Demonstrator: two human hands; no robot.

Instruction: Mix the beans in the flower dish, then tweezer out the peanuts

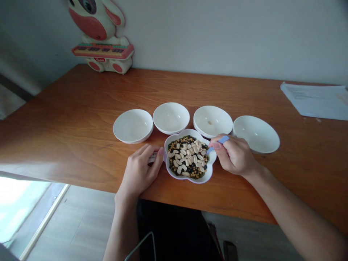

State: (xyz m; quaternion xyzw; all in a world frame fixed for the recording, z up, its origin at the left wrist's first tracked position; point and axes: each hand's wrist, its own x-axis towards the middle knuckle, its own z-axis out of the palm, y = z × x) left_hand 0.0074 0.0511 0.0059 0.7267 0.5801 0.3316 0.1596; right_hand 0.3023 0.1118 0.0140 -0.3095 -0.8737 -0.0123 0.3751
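Observation:
A flower-shaped bowl (212, 167) with a lilac rim sits near the table's front edge. Pale peanut halves (190, 154) lie over black, yellow and green grains inside it. My left hand (143, 166) is closed at the bowl's left side, thumb against the rim, around a pale part that looks like its handle. In my right hand (235, 154), a blue-lilac spoon (223, 140) is pinched, its lower end among the peanuts at the bowl's right side; the spoon's head is hidden.
Behind stand white bowls: far left (133, 127), centre left (171, 117), centre right (214, 116) with one small pale piece inside, and far right (257, 134). A cow-shaped toy keyboard (103, 52) stands at the back left; papers (318, 99) lie at the back right.

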